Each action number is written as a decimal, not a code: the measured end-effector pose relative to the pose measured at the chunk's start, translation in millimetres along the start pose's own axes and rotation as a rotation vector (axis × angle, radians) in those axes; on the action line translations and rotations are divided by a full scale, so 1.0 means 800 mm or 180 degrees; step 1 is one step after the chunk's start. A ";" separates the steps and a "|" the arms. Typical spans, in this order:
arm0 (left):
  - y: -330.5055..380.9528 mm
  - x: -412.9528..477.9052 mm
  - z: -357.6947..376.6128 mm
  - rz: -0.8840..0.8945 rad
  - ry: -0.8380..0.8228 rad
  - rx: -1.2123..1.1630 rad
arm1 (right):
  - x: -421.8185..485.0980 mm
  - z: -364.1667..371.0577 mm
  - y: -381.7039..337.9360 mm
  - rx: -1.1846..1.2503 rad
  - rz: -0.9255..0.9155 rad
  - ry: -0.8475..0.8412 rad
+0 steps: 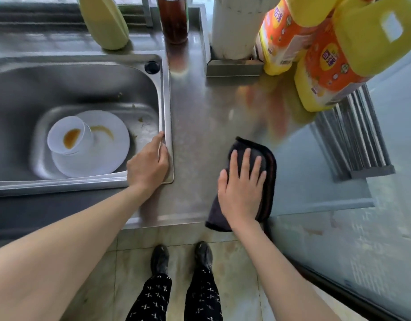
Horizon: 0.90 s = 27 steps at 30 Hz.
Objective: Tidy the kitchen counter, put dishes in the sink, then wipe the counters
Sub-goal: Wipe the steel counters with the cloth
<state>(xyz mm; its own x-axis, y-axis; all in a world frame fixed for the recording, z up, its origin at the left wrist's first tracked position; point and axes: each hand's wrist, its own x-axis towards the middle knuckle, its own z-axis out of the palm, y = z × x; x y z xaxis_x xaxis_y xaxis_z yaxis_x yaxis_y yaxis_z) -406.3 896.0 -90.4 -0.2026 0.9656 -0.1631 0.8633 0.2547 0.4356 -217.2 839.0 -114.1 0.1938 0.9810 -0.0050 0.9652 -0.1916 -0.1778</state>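
Right hand point(240, 181) presses flat, fingers spread, on the dark cloth point(268, 167) on the steel counter point(199, 112); left hand point(147, 165) rests on the sink rim point(168, 100) (fingers curled, grip unclear).

Dark cloth point(268, 181): folded, reddish stitching along the edge, flat on the steel counter point(199, 126) right of the sink point(84, 72); near end overhangs the counter's front edge. White plate point(107, 158): flat on the sink floor, brown smear on it. White bowl point(67, 135): tilted on the plate's left part, brown residue inside.
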 end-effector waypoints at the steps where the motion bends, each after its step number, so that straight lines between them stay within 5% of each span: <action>1: -0.003 0.000 -0.001 -0.0018 -0.0043 -0.0113 | -0.008 0.004 -0.016 0.0137 -0.0358 -0.0013; 4: -0.012 -0.001 -0.012 0.0139 -0.0098 -0.0777 | -0.010 0.009 -0.032 0.0574 -0.1346 -0.0085; 6: -0.020 -0.009 -0.030 0.0262 0.0139 -0.1016 | -0.003 0.009 -0.028 0.1112 -0.1459 0.0021; 12: -0.091 -0.106 -0.053 -0.0397 0.0932 -0.0238 | -0.003 -0.027 -0.059 0.3206 0.0123 -0.0093; 15: -0.127 -0.155 -0.044 -0.1242 0.0519 0.0156 | -0.024 -0.018 -0.119 0.2800 -0.0666 -0.0399; 19: -0.151 -0.178 -0.035 -0.1509 -0.0107 0.0467 | -0.047 0.028 -0.180 0.0580 -0.1860 -0.0727; 24: -0.155 -0.174 -0.034 -0.1498 -0.0113 0.0547 | -0.063 0.034 -0.253 0.0438 -0.2020 -0.0889; 27: -0.144 -0.171 -0.042 -0.1675 0.0188 0.0221 | -0.059 0.015 -0.274 0.0982 -0.2212 -0.1340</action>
<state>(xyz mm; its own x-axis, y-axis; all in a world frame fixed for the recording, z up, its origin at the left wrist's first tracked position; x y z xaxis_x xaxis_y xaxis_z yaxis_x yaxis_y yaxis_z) -493.7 736.4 -88.4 -0.6404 0.7101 -0.2927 0.6661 0.7032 0.2485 -439.8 835.0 -86.5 -0.5618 0.8137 -0.1490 0.7382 0.4119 -0.5342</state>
